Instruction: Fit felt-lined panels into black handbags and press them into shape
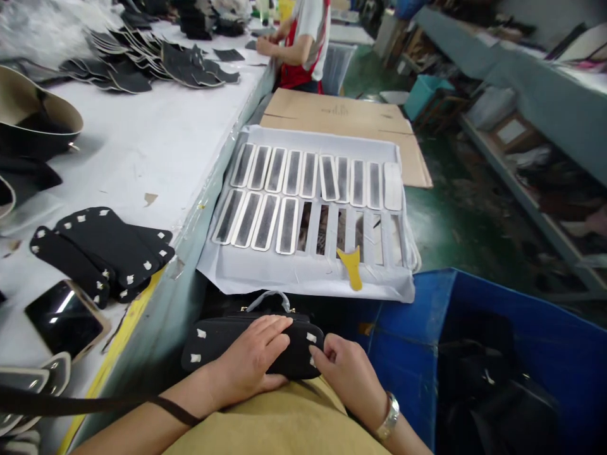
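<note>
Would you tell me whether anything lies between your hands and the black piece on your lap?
Nothing visible does. The left hand lies flat on top of the black piece, and the right hand has its fingertips at its right end, by a white tab. Both touch it directly.

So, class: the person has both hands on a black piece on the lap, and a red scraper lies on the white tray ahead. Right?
Not quite: the scraper is yellow, not red, as the head view shows. The rest holds: left hand and right hand are on the black piece, white tray ahead.
</note>
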